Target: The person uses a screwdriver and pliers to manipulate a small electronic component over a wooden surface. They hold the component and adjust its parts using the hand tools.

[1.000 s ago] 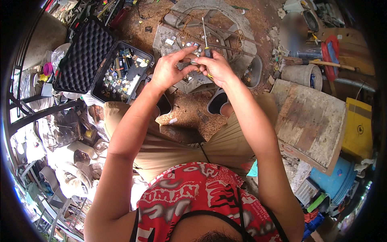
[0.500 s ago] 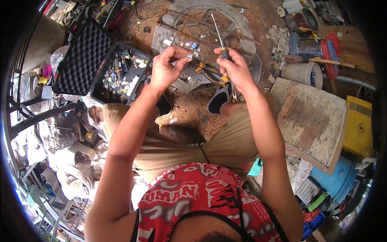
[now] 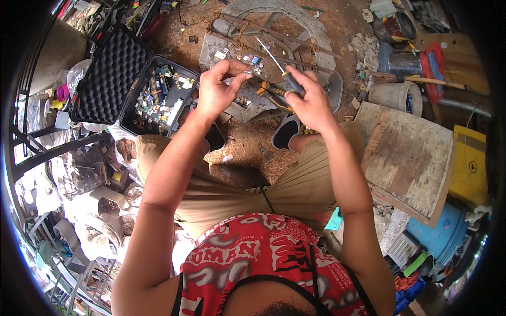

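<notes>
My left hand (image 3: 224,87) pinches a small pale metallic piece (image 3: 247,72) between thumb and fingertips; it is too small to name. A screwdriver (image 3: 291,81) with a dark and yellow handle is gripped in my right hand (image 3: 312,100), its long shaft tilted up and to the left. Just below the two hands, pliers (image 3: 272,95) with orange and black handles lie on a worn grey slab (image 3: 208,50). Several small electronic bits (image 3: 255,60) are scattered on that slab beyond my left fingertips.
At the left, an open black case (image 3: 126,118) with a foam-lined lid holds many small electronic parts. A worn wooden board (image 3: 406,158) lies at the right, near a whitish bucket (image 3: 395,97), a yellow container (image 3: 469,168) and a blue tub (image 3: 437,226). My feet rest near the slab.
The screwdriver has swung from nearly upright to slanting left, its tip lower and closer to my left hand. My right hand has turned with it; the left hand has barely moved.
</notes>
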`<state>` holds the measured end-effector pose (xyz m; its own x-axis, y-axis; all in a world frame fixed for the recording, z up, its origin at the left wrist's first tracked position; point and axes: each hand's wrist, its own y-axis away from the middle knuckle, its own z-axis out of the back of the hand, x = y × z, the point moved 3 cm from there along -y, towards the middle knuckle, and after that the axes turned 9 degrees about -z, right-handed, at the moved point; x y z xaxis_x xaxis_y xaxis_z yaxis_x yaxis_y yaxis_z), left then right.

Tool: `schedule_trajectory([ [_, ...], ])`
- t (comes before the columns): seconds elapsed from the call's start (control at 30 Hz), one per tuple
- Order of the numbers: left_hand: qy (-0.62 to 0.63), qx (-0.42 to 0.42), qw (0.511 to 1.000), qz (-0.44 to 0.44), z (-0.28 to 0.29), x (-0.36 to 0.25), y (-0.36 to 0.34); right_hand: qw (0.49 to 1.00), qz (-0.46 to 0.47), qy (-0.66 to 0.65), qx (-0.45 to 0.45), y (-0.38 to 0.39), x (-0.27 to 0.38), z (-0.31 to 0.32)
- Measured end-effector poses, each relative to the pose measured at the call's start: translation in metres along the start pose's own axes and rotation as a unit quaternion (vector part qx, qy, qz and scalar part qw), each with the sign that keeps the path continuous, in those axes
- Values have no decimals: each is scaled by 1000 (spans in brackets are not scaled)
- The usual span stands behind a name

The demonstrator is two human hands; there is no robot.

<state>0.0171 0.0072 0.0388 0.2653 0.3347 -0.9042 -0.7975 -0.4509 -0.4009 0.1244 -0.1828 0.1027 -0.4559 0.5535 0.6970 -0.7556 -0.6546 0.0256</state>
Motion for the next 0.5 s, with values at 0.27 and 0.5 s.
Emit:
schedule_trajectory([
  [0.27, -204, 38, 978, 29, 0, 38, 8, 999, 29, 20, -32, -13, 65, 57],
  [0.5, -203, 72, 966, 141, -1, 51, 20, 996, 31, -61, 53, -31, 76, 27],
])
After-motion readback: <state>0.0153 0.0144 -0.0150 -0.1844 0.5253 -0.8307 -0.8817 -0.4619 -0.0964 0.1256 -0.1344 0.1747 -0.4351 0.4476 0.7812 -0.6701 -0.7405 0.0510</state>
